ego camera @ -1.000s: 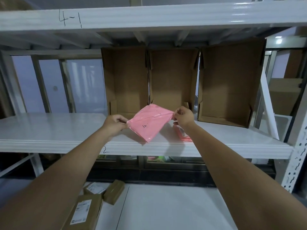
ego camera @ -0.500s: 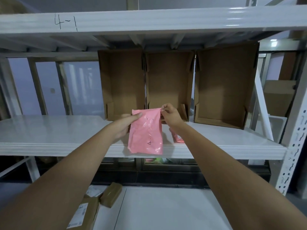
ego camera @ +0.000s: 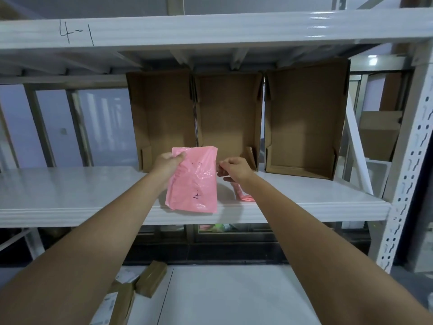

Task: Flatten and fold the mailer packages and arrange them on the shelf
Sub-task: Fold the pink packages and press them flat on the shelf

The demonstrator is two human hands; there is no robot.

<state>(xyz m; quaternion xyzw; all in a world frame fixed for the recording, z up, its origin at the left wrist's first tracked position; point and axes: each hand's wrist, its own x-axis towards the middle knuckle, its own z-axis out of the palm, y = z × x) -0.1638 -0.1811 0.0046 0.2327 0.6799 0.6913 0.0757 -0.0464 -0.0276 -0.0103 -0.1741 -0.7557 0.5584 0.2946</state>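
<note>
A pink mailer with black handwriting hangs upright over the front of the white shelf. My left hand grips its top left corner. My right hand has its fingers pinched at the mailer's right edge, about halfway down. A second pink mailer lies on the shelf, mostly hidden under my right forearm.
Three open cardboard boxes stand side by side at the back of the shelf, openings facing me. An upper shelf beam is marked "4-1". Brown parcels lie on a lower white surface at bottom left. A perforated upright stands at right.
The mailer turned from held out sideways to hanging upright. My left hand moved to its top left corner, and my right hand slid from the top edge down the right edge.
</note>
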